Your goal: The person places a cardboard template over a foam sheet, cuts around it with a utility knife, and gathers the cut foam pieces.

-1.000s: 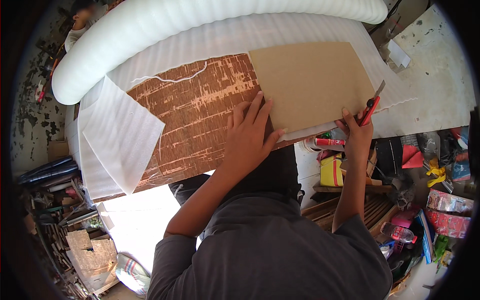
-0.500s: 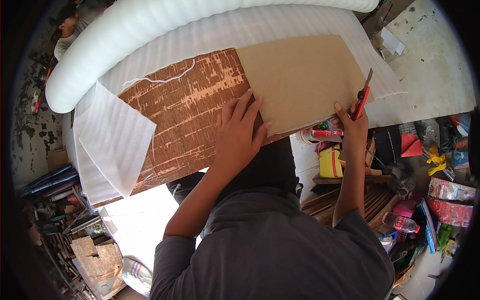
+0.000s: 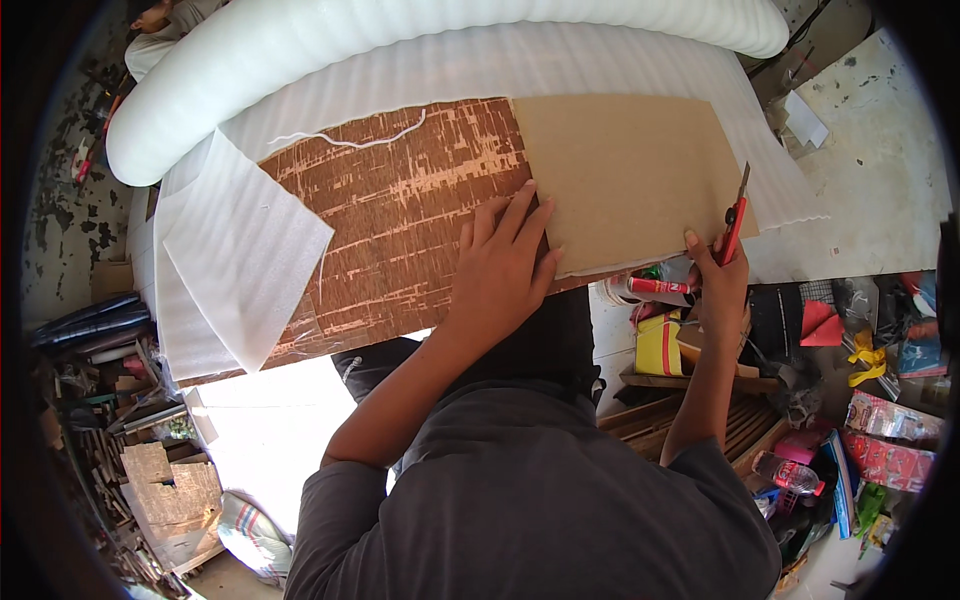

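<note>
A brown cardboard sheet (image 3: 630, 170) lies over white foam sheeting (image 3: 640, 65) on the right part of the worn wooden board. My left hand (image 3: 503, 245) rests on the bare reddish-brown board (image 3: 390, 230), fingers stretched and apart, its fingertips against the cardboard's left edge. At the near right corner of the cardboard, my right hand (image 3: 722, 278) is closed around a red utility knife (image 3: 733, 228). The blade is out and points away from me. The right thumb touches the cardboard's near edge, and the fingers beneath are partly hidden.
A thick white foam roll (image 3: 420, 40) spans the far side. Cut foam pieces (image 3: 250, 250) and a thin foam strip (image 3: 370, 143) lie on the left. A pale table (image 3: 860, 160) stands right. Wood scraps (image 3: 175, 490) and clutter with a plastic bottle (image 3: 790, 472) flank me. Another person (image 3: 165, 30) is far left.
The view has shifted slightly, so the board and cardboard appear farther right. Both hands keep nearly the same places on the cardboard, and the knife stays in my right hand.
</note>
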{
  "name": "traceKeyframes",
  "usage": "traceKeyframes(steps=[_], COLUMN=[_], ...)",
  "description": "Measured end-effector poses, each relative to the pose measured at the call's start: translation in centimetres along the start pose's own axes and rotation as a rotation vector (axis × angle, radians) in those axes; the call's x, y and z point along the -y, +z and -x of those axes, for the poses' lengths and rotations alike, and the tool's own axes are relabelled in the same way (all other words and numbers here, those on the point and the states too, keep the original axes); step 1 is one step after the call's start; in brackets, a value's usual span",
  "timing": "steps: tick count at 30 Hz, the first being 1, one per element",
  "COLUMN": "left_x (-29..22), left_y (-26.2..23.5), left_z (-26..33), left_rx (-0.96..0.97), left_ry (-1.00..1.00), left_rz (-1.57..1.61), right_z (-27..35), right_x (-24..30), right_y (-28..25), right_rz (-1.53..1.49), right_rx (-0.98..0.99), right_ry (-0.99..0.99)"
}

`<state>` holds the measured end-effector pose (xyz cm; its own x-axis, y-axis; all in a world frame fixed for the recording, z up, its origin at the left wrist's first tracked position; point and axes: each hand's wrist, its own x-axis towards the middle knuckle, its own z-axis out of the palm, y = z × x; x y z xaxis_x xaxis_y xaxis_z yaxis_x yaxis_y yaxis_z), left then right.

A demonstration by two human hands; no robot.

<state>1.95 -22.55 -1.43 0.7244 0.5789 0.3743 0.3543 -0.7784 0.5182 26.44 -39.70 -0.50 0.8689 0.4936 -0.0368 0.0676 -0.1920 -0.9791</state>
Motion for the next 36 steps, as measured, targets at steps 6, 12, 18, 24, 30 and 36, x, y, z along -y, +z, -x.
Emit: traceKeyframes(steps=[6, 12, 18, 24, 30, 36], left_x=[0.0, 0.2, 0.0, -0.3, -0.3, -0.3], left_y=[0.1, 0.2, 0.3, 0.2, 0.4, 0.4], left_z=[-0.2, 0.0, -0.3, -0.4, -0.2, -0.2], left_rx=[0.000, -0.015, 0.006, 0.016, 0.011, 0.029], left_ry=[0.007, -0.003, 0.010, 0.012, 0.025, 0.017], left_rz=[0.010, -0.006, 0.004, -0.024, -0.074, -0.081], right_z=[0.0, 0.2, 0.6, 0.2, 0.9, 1.1], right_x=[0.1, 0.5, 0.7, -0.9, -2.5, -2.8], right_y=[0.1, 0.6, 0.5, 0.1, 0.9, 1.6], right_rz=[0.051, 0.134, 0.195, 0.268, 0.124, -0.009], right_rx=[-0.051, -0.050, -0.124, -0.166, -0.265, -0.300], right_ry=[0.003, -0.007, -0.041, -0.051, -0.045, -0.034])
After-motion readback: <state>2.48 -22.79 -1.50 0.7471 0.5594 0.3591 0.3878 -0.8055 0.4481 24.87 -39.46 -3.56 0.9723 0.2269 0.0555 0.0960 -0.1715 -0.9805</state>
